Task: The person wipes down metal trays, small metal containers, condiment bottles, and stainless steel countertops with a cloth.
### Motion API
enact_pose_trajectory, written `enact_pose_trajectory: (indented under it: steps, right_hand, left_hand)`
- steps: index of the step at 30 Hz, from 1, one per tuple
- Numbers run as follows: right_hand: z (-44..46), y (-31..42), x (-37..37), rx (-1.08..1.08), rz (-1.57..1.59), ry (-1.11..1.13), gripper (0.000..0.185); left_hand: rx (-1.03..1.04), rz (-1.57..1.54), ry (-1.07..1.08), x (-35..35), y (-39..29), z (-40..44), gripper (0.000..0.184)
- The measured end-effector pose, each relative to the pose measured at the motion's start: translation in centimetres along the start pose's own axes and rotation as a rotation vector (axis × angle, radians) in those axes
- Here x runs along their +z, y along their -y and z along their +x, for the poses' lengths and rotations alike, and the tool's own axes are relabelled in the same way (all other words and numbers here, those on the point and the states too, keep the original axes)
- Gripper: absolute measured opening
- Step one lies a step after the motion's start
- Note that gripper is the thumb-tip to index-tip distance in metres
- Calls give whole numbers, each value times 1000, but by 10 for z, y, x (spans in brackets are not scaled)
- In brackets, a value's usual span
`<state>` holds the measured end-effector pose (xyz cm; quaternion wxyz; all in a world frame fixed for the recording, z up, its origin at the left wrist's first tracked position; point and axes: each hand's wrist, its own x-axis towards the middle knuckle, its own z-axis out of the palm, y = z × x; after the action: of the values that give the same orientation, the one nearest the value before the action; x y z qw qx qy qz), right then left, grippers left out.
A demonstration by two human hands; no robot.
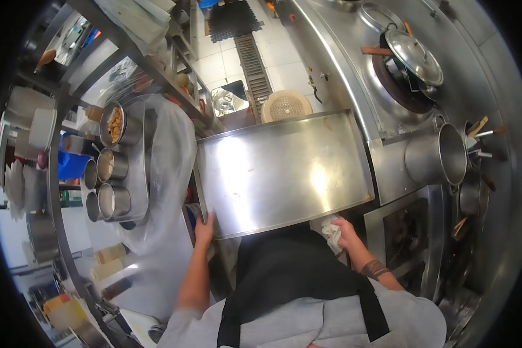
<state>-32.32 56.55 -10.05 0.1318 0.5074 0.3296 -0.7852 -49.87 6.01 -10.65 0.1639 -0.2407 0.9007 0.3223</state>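
A wide, shallow metal tray (284, 174) spans the space in front of my apron, with bright reflections on its bare surface. At its near left corner, my left hand (204, 227) grips the edge, the fingers partly hidden by the rim. Just below the near right part of the tray, my right hand (346, 232) is closed around a crumpled white cloth (332, 234).
Metal pots (113, 200) and a pan of yellowish pieces (115, 123) stand on the left counter. To the right are a stove with a lidded pan (414, 58) and a large pot (438, 155). A beige basket (286, 106) sits beyond the tray.
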Motion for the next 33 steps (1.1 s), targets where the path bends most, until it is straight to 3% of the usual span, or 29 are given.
enact_pose_trajectory:
  steps: [2, 4, 6, 9, 13, 14, 16, 17, 20, 22, 24, 26, 29, 31, 32, 33]
  right_hand:
    - [12, 14, -1, -54, 14, -7, 28]
    - [42, 30, -7, 175, 132, 77, 18]
    - [46, 36, -3, 187, 135, 31, 15]
    - [62, 35, -7, 210, 17, -65, 17]
    - [61, 46, 6, 300, 92, -75, 21]
    - [88, 33, -21, 348, 160, 39, 21]
    - [75, 44, 4, 338, 197, 33, 21]
    - [75, 47, 17, 340, 195, 26, 21]
    - [81, 60, 47, 334, 200, -48, 22]
    - [88, 74, 64, 338, 182, 31, 22]
    - [97, 90, 82, 295, 144, 9, 21]
    - [108, 107, 92, 289, 117, 136, 21]
    - [126, 129, 110, 211, 40, 33, 19]
    - [136, 143, 110, 219, -27, 66, 21]
    - [141, 152, 103, 263, -52, 146, 22]
    - [127, 163, 115, 229, -169, 87, 22]
  left_hand:
    - [-220, -156, 246, 3, 15, -6, 95]
    - [-177, -240, 183, 9, 13, -15, 96]
    - [-504, -381, 208, 3, -11, -25, 94]
    - [-456, -418, 9, 24, 6, -9, 91]
    - [-462, -387, -135, 26, -6, -1, 85]
    - [-471, -399, -133, 26, -6, 4, 85]
    - [-392, -349, -89, 22, -6, 20, 85]
    - [-451, -95, 41, 11, -13, 40, 84]
    - [-469, -277, 75, 1, -42, 68, 82]
    - [-354, -361, 62, 2, -46, 84, 80]
    - [-29, -419, -57, -2, -73, 95, 84]
    - [-73, -473, 66, -16, -96, 100, 87]
    - [-211, -632, 160, -29, -135, 96, 88]
    - [-146, -580, 262, -27, -131, 101, 93]
    - [-152, -579, 262, -14, -116, 107, 93]
    - [-117, -484, 196, 8, -92, 119, 96]
